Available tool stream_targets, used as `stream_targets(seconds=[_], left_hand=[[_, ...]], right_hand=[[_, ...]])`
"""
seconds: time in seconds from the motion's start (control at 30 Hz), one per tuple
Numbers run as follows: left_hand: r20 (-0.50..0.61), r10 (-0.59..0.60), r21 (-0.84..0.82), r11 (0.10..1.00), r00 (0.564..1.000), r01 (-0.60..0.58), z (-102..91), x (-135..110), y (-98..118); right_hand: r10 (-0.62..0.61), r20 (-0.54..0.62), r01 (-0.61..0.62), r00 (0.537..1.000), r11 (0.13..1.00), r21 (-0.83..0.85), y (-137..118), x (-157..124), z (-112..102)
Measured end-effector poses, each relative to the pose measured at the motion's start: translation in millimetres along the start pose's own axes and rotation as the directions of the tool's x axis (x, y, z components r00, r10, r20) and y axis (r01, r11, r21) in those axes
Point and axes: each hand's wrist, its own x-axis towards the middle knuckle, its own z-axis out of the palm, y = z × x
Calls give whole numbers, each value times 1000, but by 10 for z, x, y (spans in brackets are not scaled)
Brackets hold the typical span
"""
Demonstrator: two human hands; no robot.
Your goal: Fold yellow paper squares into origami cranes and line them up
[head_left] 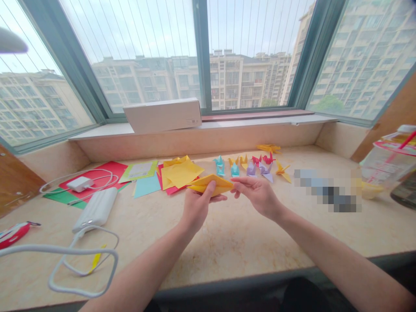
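Observation:
Between my hands, above the stone sill, is a partly folded sheet of yellow origami paper (208,184), long and pointed at both ends. My left hand (199,203) grips its left half, thumb on top and fingers beneath. At the right tip, the thumb and fingers of my right hand (255,193) pinch the paper. Just behind stand several small folded paper cranes: teal ones (219,165), purple ones (266,172), red ones (268,158) and yellow ones (282,170). Yellow sheets (182,171) lie stacked left of the folded piece.
Red paper (110,169), green paper (66,198) and a light blue sheet (147,186) lie left, near a white charger (79,184) and a power bank (95,210) with cables. A white box (162,116) rests on the window ledge. A plastic cup (383,162) stands right.

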Motion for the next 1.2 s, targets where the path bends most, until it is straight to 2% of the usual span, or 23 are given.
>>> stream_targets(seconds=[0.27, 0.6, 0.7, 0.87, 1.2], left_hand=[[24, -19, -69, 997, 1000, 20, -4, -10, -13], [23, 9, -100, 995, 1000, -7, 40, -24, -4], [17, 8, -83, 997, 1000, -7, 24, -13, -13], [18, 0, -61, 998, 1000, 1, 5, 5, -36], [45, 2, -85, 996, 999, 2, 4, -6, -61]], right_hand=[[-16, 1, 16, 1000, 1000, 9, 26, -14, 17], [27, -6, -27, 1000, 998, 48, -34, -2, 19], [27, 40, -26, 999, 1000, -15, -88, 2, -10], [50, 198, -26, 979, 992, -125, -147, -1, -39], [17, 169, -11, 985, 999, -36, -75, -4, -25]])
